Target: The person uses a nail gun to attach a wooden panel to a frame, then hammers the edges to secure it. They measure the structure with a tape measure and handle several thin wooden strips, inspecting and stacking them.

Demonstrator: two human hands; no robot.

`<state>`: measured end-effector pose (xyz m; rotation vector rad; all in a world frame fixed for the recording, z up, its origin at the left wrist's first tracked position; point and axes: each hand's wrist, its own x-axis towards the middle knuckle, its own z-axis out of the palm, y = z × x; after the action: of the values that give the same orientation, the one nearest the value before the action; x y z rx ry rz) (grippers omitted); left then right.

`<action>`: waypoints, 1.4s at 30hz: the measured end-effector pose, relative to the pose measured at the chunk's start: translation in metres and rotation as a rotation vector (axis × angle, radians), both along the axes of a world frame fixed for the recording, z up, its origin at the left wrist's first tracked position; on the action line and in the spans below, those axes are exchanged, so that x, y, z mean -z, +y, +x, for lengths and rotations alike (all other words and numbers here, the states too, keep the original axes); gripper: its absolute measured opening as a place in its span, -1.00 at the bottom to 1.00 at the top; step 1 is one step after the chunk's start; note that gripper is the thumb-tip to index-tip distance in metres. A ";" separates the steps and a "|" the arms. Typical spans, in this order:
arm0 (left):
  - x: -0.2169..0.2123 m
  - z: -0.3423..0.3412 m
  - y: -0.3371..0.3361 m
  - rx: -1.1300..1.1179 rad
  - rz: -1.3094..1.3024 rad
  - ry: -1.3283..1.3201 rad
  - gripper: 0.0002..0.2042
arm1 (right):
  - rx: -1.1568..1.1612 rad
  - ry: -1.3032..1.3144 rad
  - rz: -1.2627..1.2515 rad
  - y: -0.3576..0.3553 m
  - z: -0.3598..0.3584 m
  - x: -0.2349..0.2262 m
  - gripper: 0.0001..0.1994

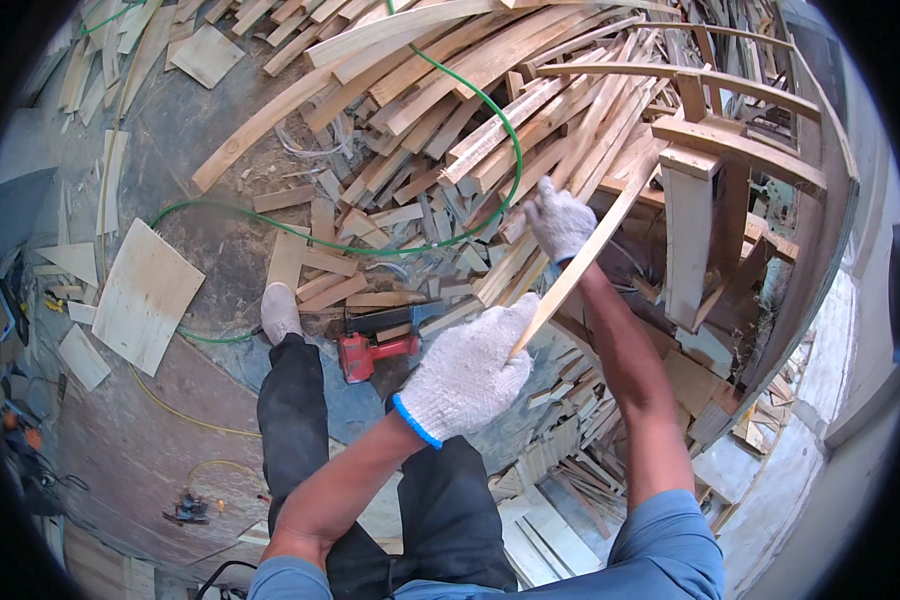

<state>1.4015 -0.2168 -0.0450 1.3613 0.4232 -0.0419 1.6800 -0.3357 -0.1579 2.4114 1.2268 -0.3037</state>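
I have both gloved hands clamped on one wooden slat: left hand at its near end, right hand farther up. I judge I'm fitting it onto the wooden frame just right of them; next it needs aligning.

A long, thin wooden slat, pale and unfinished, runs on a slant between both gloved hands. Its lower end is clasped in the left hand, fist closed around it, with just a short tip showing below the grip. From there it rises up and to the right, passing under the right hand, whose fingers press on its middle. Beyond that grip the upper end reaches on to a pale wooden frame.
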 end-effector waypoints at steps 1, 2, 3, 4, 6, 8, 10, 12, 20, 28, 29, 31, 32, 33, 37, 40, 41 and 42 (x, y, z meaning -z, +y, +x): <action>-0.002 0.000 0.001 0.004 0.009 -0.010 -0.45 | 0.021 -0.029 -0.056 -0.014 0.012 -0.006 -0.51; -0.003 -0.001 0.003 0.002 0.020 -0.010 -0.46 | 0.149 -0.019 -0.139 -0.017 0.019 -0.013 -0.50; -0.003 -0.002 0.004 0.000 0.030 -0.011 -0.46 | 0.276 -0.009 -0.222 -0.021 0.024 -0.020 -0.49; -0.003 -0.003 0.002 -0.021 0.035 -0.023 -0.46 | 0.408 -0.006 -0.303 -0.024 0.027 -0.028 -0.46; -0.002 -0.003 -0.003 -0.059 0.048 -0.054 -0.46 | 0.432 -0.031 -0.267 -0.047 0.029 -0.029 -0.42; -0.003 -0.003 -0.003 -0.029 0.060 -0.053 -0.46 | 0.399 0.008 -0.298 -0.051 0.030 -0.027 -0.44; -0.003 -0.002 -0.005 -0.026 0.071 -0.067 -0.46 | 0.366 0.070 -0.321 -0.038 0.041 -0.015 -0.44; 0.000 -0.004 -0.010 -0.051 0.084 -0.085 -0.46 | 0.379 0.065 -0.433 -0.004 0.042 -0.008 -0.48; -0.005 0.000 -0.005 0.019 0.031 -0.059 -0.44 | 0.836 0.350 -0.120 0.009 0.069 0.041 -0.67; 0.008 0.004 -0.014 -0.027 0.026 -0.046 -0.43 | 1.602 1.062 0.822 0.068 -0.021 0.085 -0.27; 0.004 0.006 -0.012 -0.012 0.003 -0.054 -0.43 | 1.668 1.066 0.888 0.058 -0.014 0.080 -0.25; 0.007 0.005 -0.013 -0.030 0.002 -0.013 -0.43 | 1.766 1.092 0.915 0.059 -0.017 0.084 -0.28; 0.003 0.007 -0.018 -0.002 -0.006 -0.034 -0.43 | 1.533 0.918 0.735 0.032 0.003 0.082 -0.32; 0.000 0.010 -0.022 0.026 -0.015 -0.055 -0.43 | 1.305 0.742 0.549 0.005 0.021 0.077 -0.35; 0.005 0.009 -0.023 0.019 -0.017 0.003 -0.43 | 0.519 0.272 0.414 0.027 0.005 0.087 -0.38; 0.015 0.007 -0.025 -0.019 0.001 0.027 -0.43 | 1.268 0.820 0.787 0.070 -0.035 0.090 -0.60; 0.013 0.008 -0.031 -0.008 -0.002 -0.016 -0.43 | 1.443 0.965 0.906 0.051 -0.035 0.101 -0.63; 0.009 0.009 -0.035 0.000 -0.005 -0.057 -0.43 | 1.632 1.087 1.022 0.032 -0.037 0.112 -0.60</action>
<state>1.4101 -0.2517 -0.0545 1.3543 0.3748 -0.0034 1.6430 -0.3041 -0.2696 3.6036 -1.1918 -1.9323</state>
